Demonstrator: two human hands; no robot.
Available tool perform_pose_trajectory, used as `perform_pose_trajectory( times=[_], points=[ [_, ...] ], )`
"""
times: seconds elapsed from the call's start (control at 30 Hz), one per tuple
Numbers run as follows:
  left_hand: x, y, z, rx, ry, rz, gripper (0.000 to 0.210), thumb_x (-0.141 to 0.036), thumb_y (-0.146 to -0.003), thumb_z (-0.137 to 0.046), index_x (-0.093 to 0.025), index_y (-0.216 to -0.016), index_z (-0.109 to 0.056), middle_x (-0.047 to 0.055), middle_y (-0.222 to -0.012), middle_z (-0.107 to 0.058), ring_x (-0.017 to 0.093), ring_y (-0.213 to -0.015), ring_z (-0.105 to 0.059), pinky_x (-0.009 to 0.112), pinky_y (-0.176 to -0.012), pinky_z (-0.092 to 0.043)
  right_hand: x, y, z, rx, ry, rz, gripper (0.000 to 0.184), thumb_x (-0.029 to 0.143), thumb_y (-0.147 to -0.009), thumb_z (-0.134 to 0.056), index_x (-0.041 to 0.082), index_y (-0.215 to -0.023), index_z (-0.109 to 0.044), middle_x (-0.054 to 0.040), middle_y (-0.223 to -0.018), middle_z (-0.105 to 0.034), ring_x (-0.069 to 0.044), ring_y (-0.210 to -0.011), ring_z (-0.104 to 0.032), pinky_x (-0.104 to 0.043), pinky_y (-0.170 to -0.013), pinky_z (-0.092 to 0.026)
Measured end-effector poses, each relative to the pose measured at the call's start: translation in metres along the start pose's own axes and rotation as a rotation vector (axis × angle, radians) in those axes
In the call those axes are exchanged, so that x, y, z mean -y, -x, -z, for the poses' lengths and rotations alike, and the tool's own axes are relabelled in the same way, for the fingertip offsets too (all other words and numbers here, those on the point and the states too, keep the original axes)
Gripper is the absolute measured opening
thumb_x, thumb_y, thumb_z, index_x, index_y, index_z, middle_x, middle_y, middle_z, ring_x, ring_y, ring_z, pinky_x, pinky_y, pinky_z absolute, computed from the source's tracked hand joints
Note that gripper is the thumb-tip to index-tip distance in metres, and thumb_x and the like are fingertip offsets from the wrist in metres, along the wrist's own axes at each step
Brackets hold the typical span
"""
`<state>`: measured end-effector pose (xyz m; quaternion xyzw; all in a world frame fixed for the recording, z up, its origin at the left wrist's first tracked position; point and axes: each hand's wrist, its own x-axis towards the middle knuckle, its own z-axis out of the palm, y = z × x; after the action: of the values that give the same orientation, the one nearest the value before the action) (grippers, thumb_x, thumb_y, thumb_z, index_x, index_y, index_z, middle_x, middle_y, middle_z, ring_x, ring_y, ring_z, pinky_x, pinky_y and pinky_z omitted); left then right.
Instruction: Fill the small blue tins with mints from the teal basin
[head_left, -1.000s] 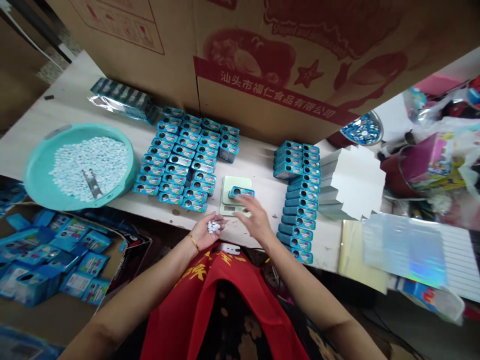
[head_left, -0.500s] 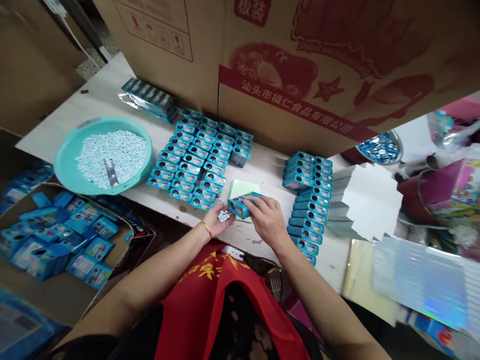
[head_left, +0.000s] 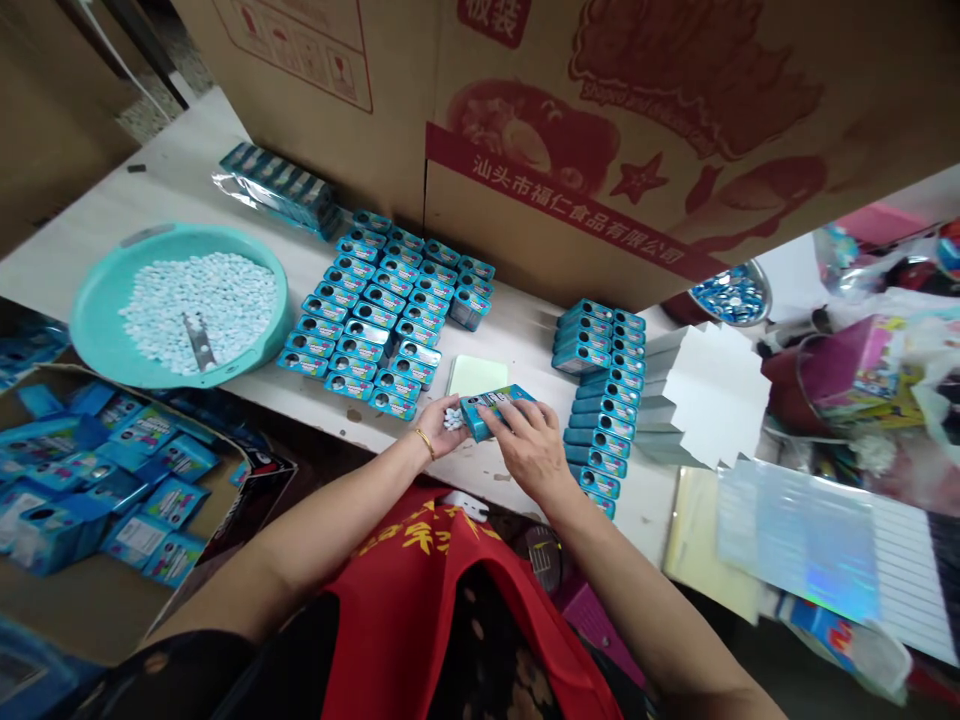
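My left hand [head_left: 442, 430] is cupped palm up around a small heap of white candies [head_left: 453, 419]. Lying along the right edge of that heap is a small blue box [head_left: 480, 418], tilted, one end toward the left palm. From above, the fingers of my right hand [head_left: 534, 440] wrap round the box and hide part of it. Behind the hands, a pale green square pad [head_left: 477, 373] rests on the table. Rows of similar blue boxes [head_left: 367, 330] stand to the left, and more blue boxes [head_left: 606, 425] stand in a column to the right.
A turquoise basin [head_left: 86, 335] of white candies holds a flat metal piece [head_left: 199, 342]. Below it, a carton [head_left: 82, 635] contains loose blue boxes. A large cardboard box [head_left: 525, 220] blocks the back. White folded card [head_left: 724, 395] and shiny sheets [head_left: 802, 535] lie at right.
The whole view has shifted slightly. The blue box has turned a little in my right hand, its left end now beside the candies in my left palm.
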<state>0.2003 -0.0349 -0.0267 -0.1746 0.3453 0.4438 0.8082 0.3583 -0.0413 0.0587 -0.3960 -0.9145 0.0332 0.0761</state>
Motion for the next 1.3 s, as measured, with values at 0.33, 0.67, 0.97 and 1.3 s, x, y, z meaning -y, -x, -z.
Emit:
perform_pose_trajectory(
  times=[0.33, 0.67, 0.97, 1.3],
  points=[
    [-0.009, 0.023, 0.018, -0.101, -0.071, -0.029, 0.016, -0.019, -0.078, -0.047, -0.008, -0.076, -0.059, 0.011, -0.068, -0.062, 0.015, -0.063, -0.060, 0.023, -0.051, -0.049, -0.039, 0.000, -0.078, -0.256, -0.924, -0.558, 0.032, 0.028, -0.073, -0.051, 0.018, -0.102, -0.048, -0.0045, -0.093, -0.055, -0.018, -0.086, -0.051, -0.033, -0.077, -0.043],
    [-0.001, 0.072, 0.070, -0.187, -0.036, 0.016, 0.014, -0.014, -0.078, -0.047, -0.007, -0.082, -0.059, 0.011, -0.075, -0.064, 0.016, -0.069, -0.062, 0.025, -0.059, -0.051, -0.040, 0.016, -0.099, -0.265, -0.842, -0.585, 0.050, 0.025, -0.071, -0.053, 0.017, -0.118, -0.040, -0.0104, -0.116, -0.047, -0.020, -0.103, -0.046, -0.039, -0.088, -0.039],
    [0.016, 0.075, 0.070, -0.051, -0.177, 0.173, 0.021, -0.014, -0.079, -0.047, -0.005, -0.095, -0.056, 0.012, -0.080, -0.064, 0.018, -0.074, -0.062, 0.030, -0.068, -0.051, 0.066, 0.045, -0.048, 0.037, -0.729, -0.112, 0.028, 0.020, -0.082, -0.044, 0.022, -0.110, -0.051, -0.0072, -0.102, -0.055, -0.017, -0.096, -0.050, -0.034, -0.083, -0.044],
    [0.018, 0.079, 0.065, -0.079, -0.225, 0.234, 0.015, -0.017, -0.079, -0.047, -0.005, -0.082, -0.056, 0.009, -0.069, -0.064, 0.016, -0.063, -0.061, 0.029, -0.060, -0.050, 0.072, 0.037, -0.052, 0.224, -0.577, -0.022, 0.032, 0.021, -0.083, -0.045, 0.018, -0.114, -0.047, -0.0080, -0.100, -0.055, -0.018, -0.094, -0.049, -0.032, -0.081, -0.045]
  ],
)
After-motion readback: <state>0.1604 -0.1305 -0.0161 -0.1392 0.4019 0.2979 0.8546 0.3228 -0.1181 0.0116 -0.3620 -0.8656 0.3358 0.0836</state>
